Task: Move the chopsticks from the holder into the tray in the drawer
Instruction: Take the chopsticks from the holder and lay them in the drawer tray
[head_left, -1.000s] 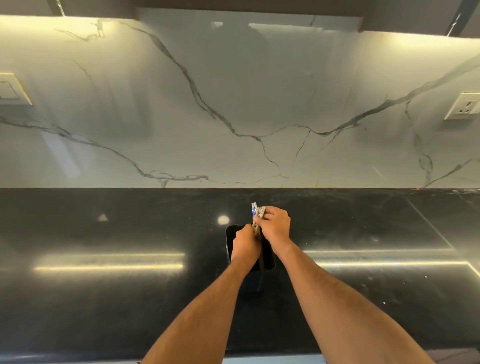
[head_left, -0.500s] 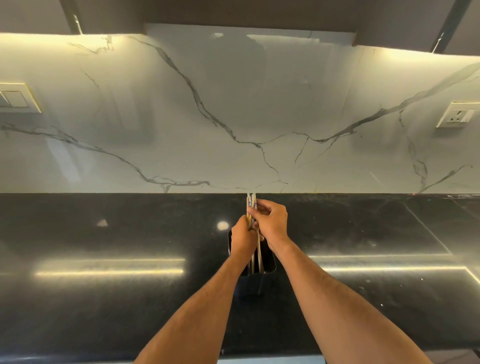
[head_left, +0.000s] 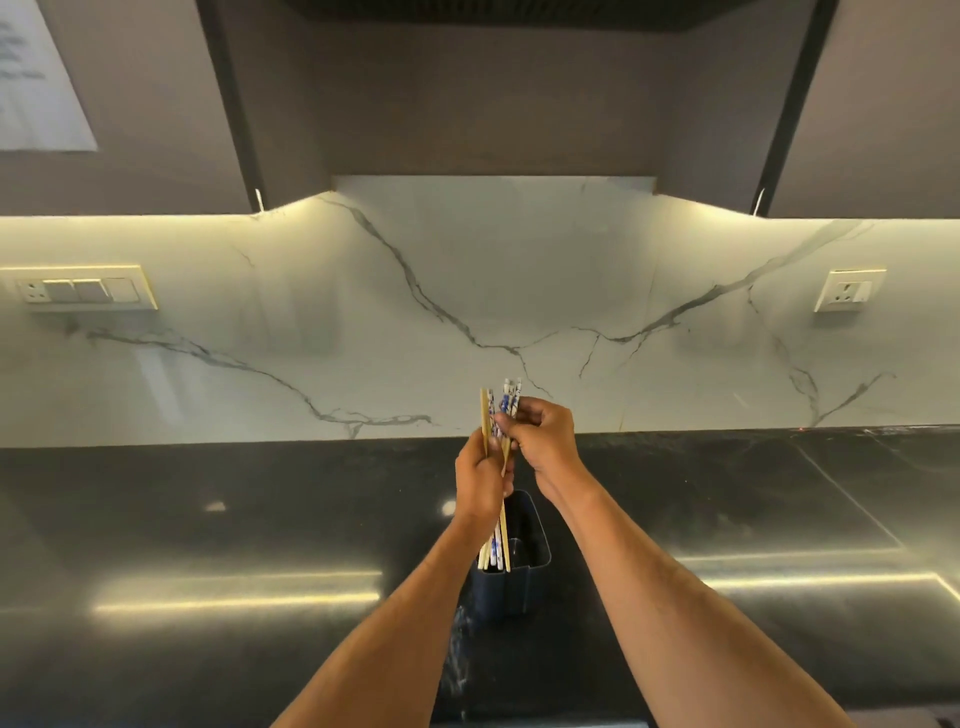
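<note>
I have the bundle of bamboo and blue-and-white patterned chopsticks (head_left: 500, 535) clamped in my left hand (head_left: 483, 480) around the middle, while my right hand (head_left: 540, 439) pinches the upper ends together. Their lower tips hang about level with the rim of the dark rectangular plastic holder (head_left: 527, 540), which stands mid-way across the glossy black stone counter (head_left: 234, 519). I should lift straight until they clear, keeping them bunched. The counter lies open either side; the drawer is out of view.
</note>
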